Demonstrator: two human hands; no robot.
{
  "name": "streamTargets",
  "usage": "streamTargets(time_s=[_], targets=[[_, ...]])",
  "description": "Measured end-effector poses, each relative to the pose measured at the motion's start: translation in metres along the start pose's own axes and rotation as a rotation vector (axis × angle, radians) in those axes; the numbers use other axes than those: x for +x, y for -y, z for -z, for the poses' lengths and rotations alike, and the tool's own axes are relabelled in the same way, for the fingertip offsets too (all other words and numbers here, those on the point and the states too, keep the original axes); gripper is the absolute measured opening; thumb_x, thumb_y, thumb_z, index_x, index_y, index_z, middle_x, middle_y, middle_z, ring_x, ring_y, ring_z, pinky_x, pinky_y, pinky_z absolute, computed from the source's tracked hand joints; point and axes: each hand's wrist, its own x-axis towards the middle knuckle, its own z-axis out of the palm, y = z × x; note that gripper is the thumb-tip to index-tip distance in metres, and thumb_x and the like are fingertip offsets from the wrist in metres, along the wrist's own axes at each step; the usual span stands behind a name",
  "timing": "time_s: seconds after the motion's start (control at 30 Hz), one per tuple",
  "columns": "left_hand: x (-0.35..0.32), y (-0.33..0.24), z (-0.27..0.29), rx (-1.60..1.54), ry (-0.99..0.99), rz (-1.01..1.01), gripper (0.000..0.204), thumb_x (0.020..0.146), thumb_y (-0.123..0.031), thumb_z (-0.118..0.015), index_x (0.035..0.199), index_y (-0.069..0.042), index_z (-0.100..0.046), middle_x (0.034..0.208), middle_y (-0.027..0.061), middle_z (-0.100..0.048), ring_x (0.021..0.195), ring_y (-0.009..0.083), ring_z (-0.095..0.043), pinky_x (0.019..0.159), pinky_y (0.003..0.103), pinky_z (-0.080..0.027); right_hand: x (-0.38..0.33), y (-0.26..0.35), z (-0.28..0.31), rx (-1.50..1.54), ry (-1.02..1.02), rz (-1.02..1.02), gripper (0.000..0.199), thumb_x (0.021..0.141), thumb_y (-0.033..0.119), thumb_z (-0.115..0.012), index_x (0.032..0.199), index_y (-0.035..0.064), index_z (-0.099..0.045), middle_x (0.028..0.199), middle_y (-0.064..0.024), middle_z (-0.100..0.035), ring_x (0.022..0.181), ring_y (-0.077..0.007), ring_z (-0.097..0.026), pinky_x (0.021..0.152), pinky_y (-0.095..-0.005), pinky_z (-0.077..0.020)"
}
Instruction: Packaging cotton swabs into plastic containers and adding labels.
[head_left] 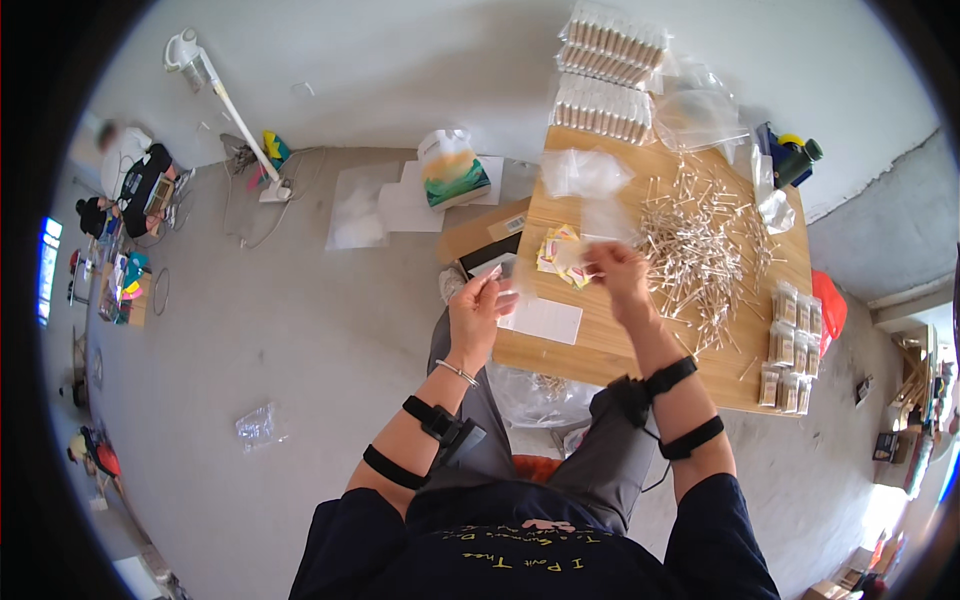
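Observation:
Just past the table's left edge, my left hand point(482, 308) is closed with its fingers pinched on a small clear plastic bag point(509, 268), which is faint and partly blurred. My right hand point(617, 271) is over the table beside a small stack of yellow and white printed cards point(558, 252). Its fingers are curled together and somewhat blurred; what they hold, if anything, cannot be made out. To the right of that hand spreads a large loose heap of cotton swabs point(700, 245). A white sheet point(548, 319) lies on the wooden table point(640, 355) between my forearms.
Flat clear bags point(585, 172) lie beyond the cards. Stacked packs of swabs point(600, 108) stand at the back, and small filled packs point(790, 350) line the right edge. A green cylinder point(798, 163) stands at the back right. An opened carton point(490, 235) sits left of the table.

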Motion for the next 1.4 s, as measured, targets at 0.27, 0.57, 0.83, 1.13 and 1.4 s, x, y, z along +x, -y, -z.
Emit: streamTargets(time_s=[0.27,0.57,0.83,1.13,1.4], targets=[[0.005,-0.021,-0.003,-0.183,-0.042,-0.029,0.040,0.101,-0.020,-0.052,0.138,-0.006,-0.046,0.116,0.0134,-0.064,0.102,0.0223,-0.066,0.090,0.034,-0.055,0.035,-0.016,0.029,-0.338,-0.271,-0.053,0.031,0.089,0.019,-0.066,0.114,0.0001,-0.066,0.092,-0.0065,-0.068,0.077,-0.0122,-0.061,0.061,-0.0276,-0.0488],[-0.011,-0.030,-0.007,-0.181,-0.012,-0.106,0.040,0.102,-0.015,-0.048,0.140,-0.003,-0.043,0.116,0.0139,-0.065,0.102,0.0202,-0.065,0.093,0.035,-0.054,-0.056,0.010,-0.073,-0.073,0.276,-0.086,0.021,0.089,0.018,-0.065,0.097,-0.0010,-0.071,0.079,-0.0033,-0.068,0.071,-0.0085,-0.060,0.061,-0.0237,-0.0479],[-0.052,-0.053,0.001,-0.233,-0.135,0.004,0.056,0.098,-0.016,-0.058,0.143,-0.004,-0.026,0.107,0.0193,-0.066,0.096,0.0212,-0.067,0.085,0.033,-0.056,-0.078,0.009,-0.086,-0.157,0.138,0.020,0.020,0.089,0.018,-0.066,0.087,-0.0022,-0.068,0.074,-0.0048,-0.066,0.067,-0.0088,-0.058,0.059,-0.0241,-0.0459],[-0.074,-0.051,0.014,-0.142,-0.063,-0.099,0.046,0.089,-0.010,-0.069,0.128,-0.003,-0.046,0.089,0.0087,-0.069,0.082,0.0137,-0.067,0.073,0.026,-0.055,-0.106,0.012,-0.101,-0.315,0.161,0.172,0.030,0.090,0.023,-0.067,0.077,-0.0037,-0.064,0.063,-0.0030,-0.060,0.058,-0.0078,-0.050,0.052,-0.0278,-0.0416],[-0.070,-0.027,0.025,0.080,-0.148,-0.226,0.020,0.088,-0.007,-0.068,0.107,-0.002,-0.063,0.085,0.0054,-0.069,0.079,0.0114,-0.066,0.073,0.024,-0.054,-0.108,-0.004,-0.106,-0.353,0.163,0.281,0.033,0.089,0.025,-0.069,0.073,-0.0036,-0.063,0.058,-0.0036,-0.057,0.055,-0.0076,-0.045,0.050,-0.0292,-0.0395]])
